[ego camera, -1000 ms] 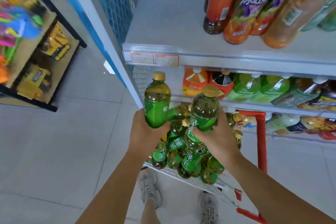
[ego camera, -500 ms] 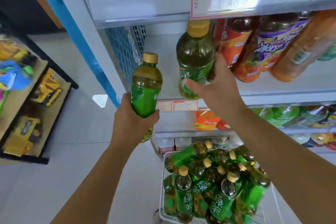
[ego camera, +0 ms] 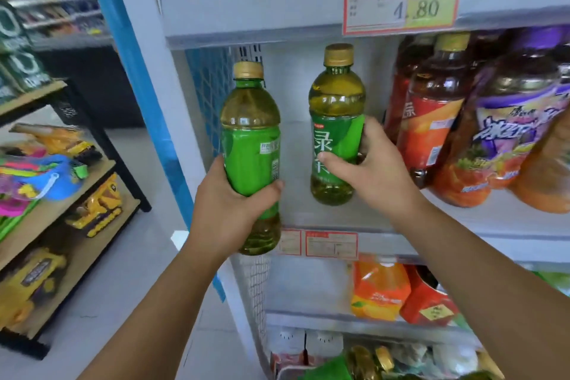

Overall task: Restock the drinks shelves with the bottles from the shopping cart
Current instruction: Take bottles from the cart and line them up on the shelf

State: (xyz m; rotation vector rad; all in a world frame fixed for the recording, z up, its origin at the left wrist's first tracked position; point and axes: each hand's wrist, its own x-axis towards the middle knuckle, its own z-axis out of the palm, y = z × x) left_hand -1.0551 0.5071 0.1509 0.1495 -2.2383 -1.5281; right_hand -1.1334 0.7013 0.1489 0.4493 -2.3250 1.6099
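A: Big shift in one sec. Both hands were down at the cart, and now they're up at shelf level. The right hand [ego camera: 370, 170] is wrapped round the right bottle [ego camera: 336, 120], thumb across the green label. That bottle is inside the bay now, not out front like half a sec ago.

B: Down on the board yet?

A: Can't tell. Its base is at or just over the shelf [ego camera: 302, 216], near the red-label bottles [ego camera: 428, 133] to its right but not touching them. The grip isn't released.

B: And the other one?

A: The left hand [ego camera: 228, 210] grips the left bottle [ego camera: 249, 148] round its lower half, fingers curled over the label. It's come up too, but it hangs outside the bay, w/ its base below the front lip, beside the small price tags [ego camera: 331, 244].

B: So task-wise?

A: First of the pair is prob. about placed. The second has to go up and in, likely into the gap left of the right bottle. More green bottles [ego camera: 361, 361] wait at the bottom of view, so I'd call the restock far from done.

B: Orientation?

A: Both upright, gold caps up, long axis approx vertical. The right bottle shows its label front to camera, and the left bottle shows its back panel.
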